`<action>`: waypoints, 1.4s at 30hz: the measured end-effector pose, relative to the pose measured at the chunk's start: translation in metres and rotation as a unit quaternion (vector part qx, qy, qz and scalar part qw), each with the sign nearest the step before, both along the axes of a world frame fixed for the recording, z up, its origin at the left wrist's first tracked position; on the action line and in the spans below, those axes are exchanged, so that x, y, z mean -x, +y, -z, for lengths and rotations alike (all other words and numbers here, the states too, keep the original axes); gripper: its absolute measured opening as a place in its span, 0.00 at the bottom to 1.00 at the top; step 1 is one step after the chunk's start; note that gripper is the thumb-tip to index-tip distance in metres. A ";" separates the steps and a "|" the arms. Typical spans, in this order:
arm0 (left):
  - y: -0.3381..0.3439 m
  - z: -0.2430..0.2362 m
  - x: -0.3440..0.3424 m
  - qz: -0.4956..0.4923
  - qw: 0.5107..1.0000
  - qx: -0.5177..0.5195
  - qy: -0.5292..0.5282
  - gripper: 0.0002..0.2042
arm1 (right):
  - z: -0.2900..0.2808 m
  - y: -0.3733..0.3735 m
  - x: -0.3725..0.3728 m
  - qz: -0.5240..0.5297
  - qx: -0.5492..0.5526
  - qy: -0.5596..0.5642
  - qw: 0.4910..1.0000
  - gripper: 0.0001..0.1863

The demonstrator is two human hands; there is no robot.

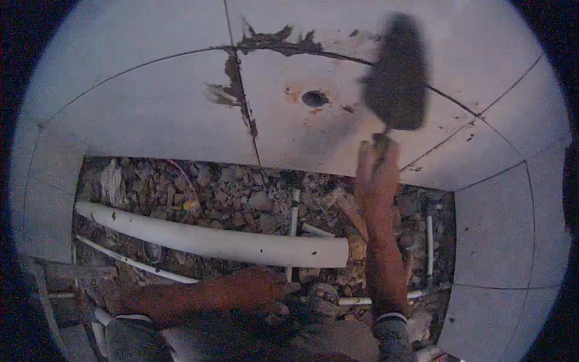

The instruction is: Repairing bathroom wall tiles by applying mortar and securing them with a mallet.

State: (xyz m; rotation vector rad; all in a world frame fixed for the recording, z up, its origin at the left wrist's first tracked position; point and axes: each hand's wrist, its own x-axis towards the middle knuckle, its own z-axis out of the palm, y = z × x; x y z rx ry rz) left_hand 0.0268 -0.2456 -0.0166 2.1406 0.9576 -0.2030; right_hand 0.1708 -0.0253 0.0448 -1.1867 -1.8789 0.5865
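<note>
Trowel raised against the tiled wall

My right hand (377, 163) gripped the handle of a trowel (396, 72), its dark, blurred blade held up in front of the white wall tiles (151, 114), just right of a round hole (315, 98) in one tile. My left hand (265, 286) rested low on the rubble (229, 193); I could not tell how its fingers stood. A thick white pipe (211, 238) lay across the rubble just above that hand, with thinner pipes (294, 223) near it
</note>
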 end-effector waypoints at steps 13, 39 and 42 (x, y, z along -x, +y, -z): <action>-0.018 0.019 -0.002 0.008 0.998 -0.062 -0.033 0.27 | 0.002 -0.004 0.033 -0.093 -0.112 -0.132 0.980 0.16; -0.005 -0.031 -0.014 0.020 0.999 -0.037 0.015 0.28 | 0.024 -0.062 0.024 -0.182 0.168 0.038 0.968 0.26; 0.002 -0.033 -0.006 0.018 0.996 0.078 0.032 0.29 | 0.036 -0.068 0.029 -0.148 0.191 0.094 0.966 0.24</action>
